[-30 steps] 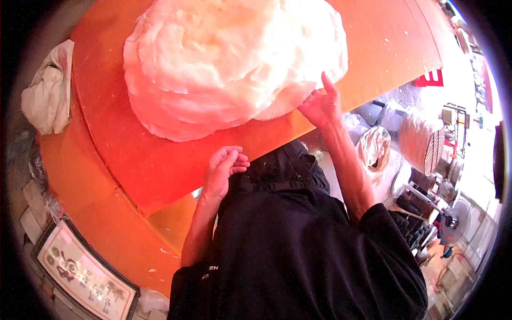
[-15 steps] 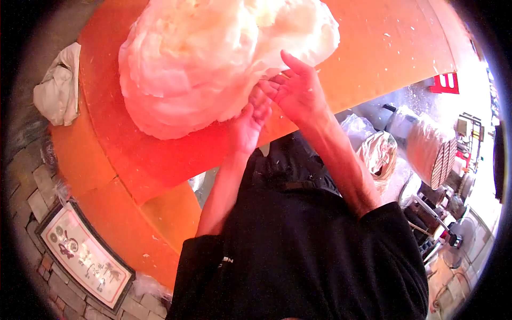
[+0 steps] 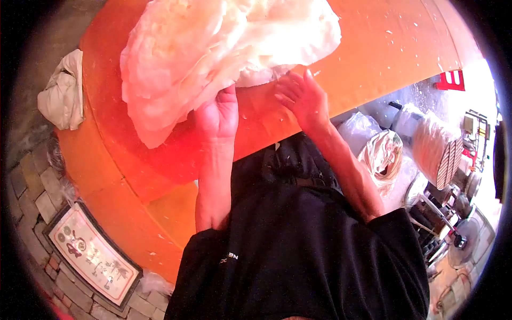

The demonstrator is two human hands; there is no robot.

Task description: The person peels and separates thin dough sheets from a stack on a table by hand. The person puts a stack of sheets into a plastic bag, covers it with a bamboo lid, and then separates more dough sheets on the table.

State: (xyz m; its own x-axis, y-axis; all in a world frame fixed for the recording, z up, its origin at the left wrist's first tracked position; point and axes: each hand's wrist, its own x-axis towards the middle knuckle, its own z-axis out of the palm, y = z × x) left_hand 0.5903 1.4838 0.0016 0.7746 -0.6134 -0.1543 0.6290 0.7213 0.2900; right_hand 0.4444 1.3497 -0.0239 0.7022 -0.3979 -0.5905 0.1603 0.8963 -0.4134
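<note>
A big, fluffy white mass of wadding (image 3: 186, 64), which looks like cotton, lies on the orange table (image 3: 368, 80) and is tinted pink by the light. My left hand (image 3: 216, 117) is palm up beneath its near edge, holding that edge up; most of the fingers are hidden by the wadding. To the right, my right hand (image 3: 304, 98) is open over the tabletop, fingers apart and holding nothing, close to the near right rim of the mass.
White flecks are scattered on the tabletop. A pale cloth (image 3: 64, 90) hangs at the far left edge. A patterned mat (image 3: 93, 256) lies on the brick floor. At the right stand plastic-wrapped bundles (image 3: 432, 146), an open sack (image 3: 381, 157), a fan (image 3: 464, 240) and a red stool (image 3: 450, 80).
My left hand has moved left and gone under the wadding, lifting its near edge. My right hand has drawn back slightly from the mass, and the hands are farther apart.
</note>
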